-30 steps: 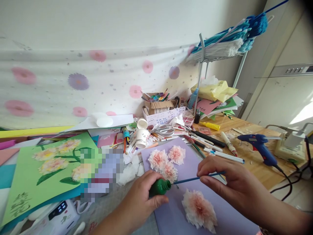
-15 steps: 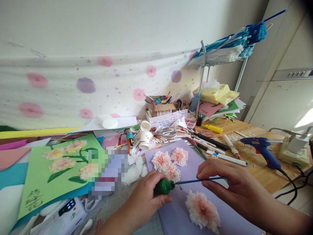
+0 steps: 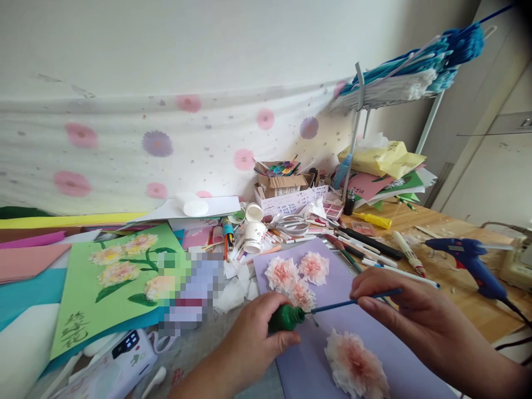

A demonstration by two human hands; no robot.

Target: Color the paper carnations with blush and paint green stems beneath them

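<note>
My left hand point(image 3: 260, 339) is closed around a small green paint bottle point(image 3: 286, 318), tilted with its open mouth toward the right. Between the thumb and fingers of my right hand point(image 3: 401, 313) is a thin blue paintbrush point(image 3: 336, 305), held nearly level. Its tip is at the bottle's mouth; whether it is inside or just outside, I cannot tell. Beneath both hands lies a purple sheet point(image 3: 303, 360). A cluster of pink-and-white paper flowers point(image 3: 282, 272) sits on its upper part, and a larger paper flower point(image 3: 356, 363) lies below the brush.
A green sheet with flowers point(image 3: 83, 293) lies to the left, above a white device with a display point(image 3: 120, 366). Paper cups point(image 3: 254, 235), pens and scissors point(image 3: 293, 224) crowd the back. At right are a blue glue gun point(image 3: 469, 257) and a marker point(image 3: 409, 255).
The view has shifted, so most things appear farther right. The brush now slopes more, its handle end raised, with my right hand still holding it. The bottle stays in my left hand.
</note>
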